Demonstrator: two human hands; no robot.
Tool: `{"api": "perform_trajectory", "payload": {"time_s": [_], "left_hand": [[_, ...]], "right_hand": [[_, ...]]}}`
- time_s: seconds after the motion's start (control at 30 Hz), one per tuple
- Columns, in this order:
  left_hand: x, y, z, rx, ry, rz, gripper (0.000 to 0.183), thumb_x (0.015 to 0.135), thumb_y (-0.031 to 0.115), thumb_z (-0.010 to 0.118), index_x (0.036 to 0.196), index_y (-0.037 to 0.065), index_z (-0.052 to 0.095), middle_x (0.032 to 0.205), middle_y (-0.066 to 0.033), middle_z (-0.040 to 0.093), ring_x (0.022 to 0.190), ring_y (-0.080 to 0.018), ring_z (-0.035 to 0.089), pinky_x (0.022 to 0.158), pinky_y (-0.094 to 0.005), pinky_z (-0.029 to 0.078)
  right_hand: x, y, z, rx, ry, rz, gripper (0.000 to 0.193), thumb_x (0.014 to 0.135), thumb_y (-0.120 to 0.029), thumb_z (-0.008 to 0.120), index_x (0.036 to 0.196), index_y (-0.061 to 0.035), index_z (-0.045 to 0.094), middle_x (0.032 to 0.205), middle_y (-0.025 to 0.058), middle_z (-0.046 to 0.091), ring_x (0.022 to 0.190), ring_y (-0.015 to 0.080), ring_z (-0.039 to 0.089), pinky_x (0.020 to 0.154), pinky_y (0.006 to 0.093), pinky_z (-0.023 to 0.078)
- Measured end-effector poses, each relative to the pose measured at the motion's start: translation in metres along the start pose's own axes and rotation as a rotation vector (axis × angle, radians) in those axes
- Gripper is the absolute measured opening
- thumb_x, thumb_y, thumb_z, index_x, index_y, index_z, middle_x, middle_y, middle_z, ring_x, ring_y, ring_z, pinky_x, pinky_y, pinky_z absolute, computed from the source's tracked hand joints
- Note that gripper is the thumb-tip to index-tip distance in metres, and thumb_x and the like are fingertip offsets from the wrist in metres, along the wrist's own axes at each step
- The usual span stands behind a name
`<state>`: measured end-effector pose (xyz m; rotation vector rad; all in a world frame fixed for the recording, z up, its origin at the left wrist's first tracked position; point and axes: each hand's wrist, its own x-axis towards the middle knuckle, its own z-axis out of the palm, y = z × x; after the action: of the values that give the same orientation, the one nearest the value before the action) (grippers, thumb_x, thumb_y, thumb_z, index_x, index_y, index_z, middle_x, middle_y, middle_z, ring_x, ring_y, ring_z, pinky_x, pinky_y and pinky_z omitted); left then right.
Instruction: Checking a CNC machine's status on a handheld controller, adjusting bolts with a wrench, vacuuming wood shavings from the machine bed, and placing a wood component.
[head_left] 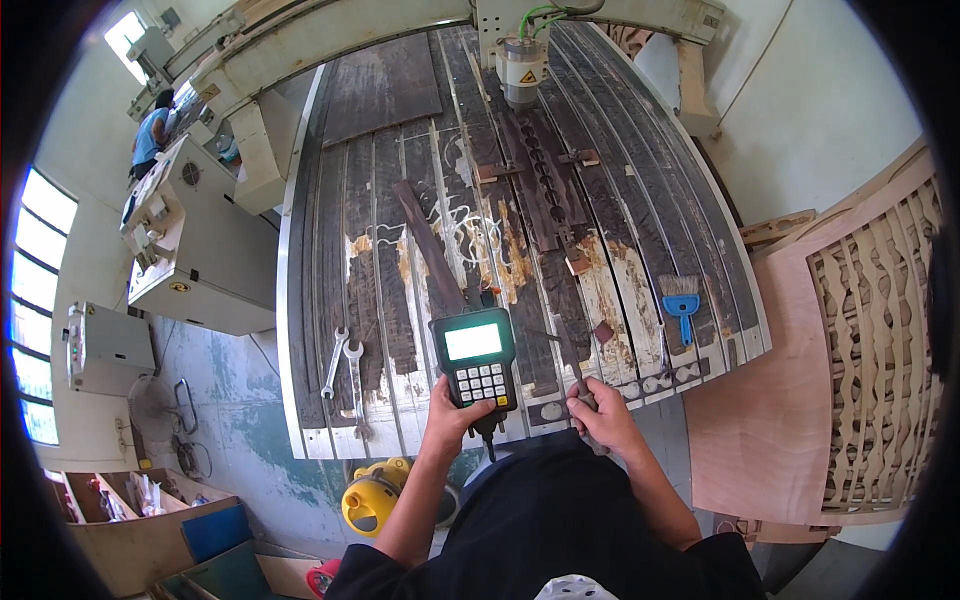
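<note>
My left hand (450, 418) grips a black handheld control pendant (476, 360) with a lit screen, its thumb lying on the keypad. Fingers of my right hand (610, 420) are closed round a slim dark stick-like tool (574, 355), whose thin end points away from me; its exact kind I cannot make out. Both hands are over the near edge of a slatted machine bed (400, 400). Beyond them, a dark wooden board with a row of scalloped cutouts (540, 175) lies between small clamps (580, 157), beneath the machine's spindle (521, 75).
Two wrenches (334, 362) lie left of the pendant, and a dark wood strip (430, 245) lies beyond it. A blue brush (682, 308) rests at the right. Carved lattice panels (875, 330) lean beside the bed. A yellow machine (375, 495) stands below; another person (150, 135) is far left.
</note>
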<state>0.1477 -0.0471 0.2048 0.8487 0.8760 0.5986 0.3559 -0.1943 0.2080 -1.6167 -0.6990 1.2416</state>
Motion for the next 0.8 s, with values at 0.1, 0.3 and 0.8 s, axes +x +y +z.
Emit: {"api": "perform_trajectory", "payload": {"time_s": [0.1,0.3,0.8], "left_hand": [[-0.0004,0.0011,0.0008,0.012,0.003,-0.001,0.049,0.071,-0.009,0.074,0.113,-0.001,0.050,0.100,-0.0135,0.068,0.086,-0.0222,0.071,0.078,-0.0355,0.061],[0.0003,-0.0030,-0.0016,0.024,0.015,-0.003,0.048,0.071,-0.009,0.075,0.111,-0.001,0.051,0.098,-0.0135,0.068,0.086,-0.0221,0.071,0.078,-0.0355,0.061],[0.0006,-0.0020,0.0000,0.042,0.009,-0.014,0.048,0.071,-0.008,0.075,0.113,0.000,0.052,0.099,-0.0125,0.068,0.085,-0.0207,0.070,0.080,-0.0349,0.060]], "right_hand": [[0.0003,0.0016,-0.0008,-0.001,0.001,-0.005,0.012,0.095,-0.011,0.059,0.095,-0.0007,0.055,0.064,0.0007,0.053,0.052,0.0068,0.050,0.046,0.0246,0.042],[-0.0003,0.0007,-0.0009,-0.007,0.003,-0.003,0.011,0.095,-0.011,0.059,0.095,-0.0008,0.055,0.064,0.0005,0.053,0.052,0.0069,0.050,0.047,0.0245,0.042],[-0.0009,0.0080,-0.0024,-0.014,0.014,-0.016,0.010,0.095,-0.010,0.059,0.095,-0.0005,0.055,0.064,0.0010,0.054,0.052,0.0071,0.051,0.047,0.0246,0.042]]}}
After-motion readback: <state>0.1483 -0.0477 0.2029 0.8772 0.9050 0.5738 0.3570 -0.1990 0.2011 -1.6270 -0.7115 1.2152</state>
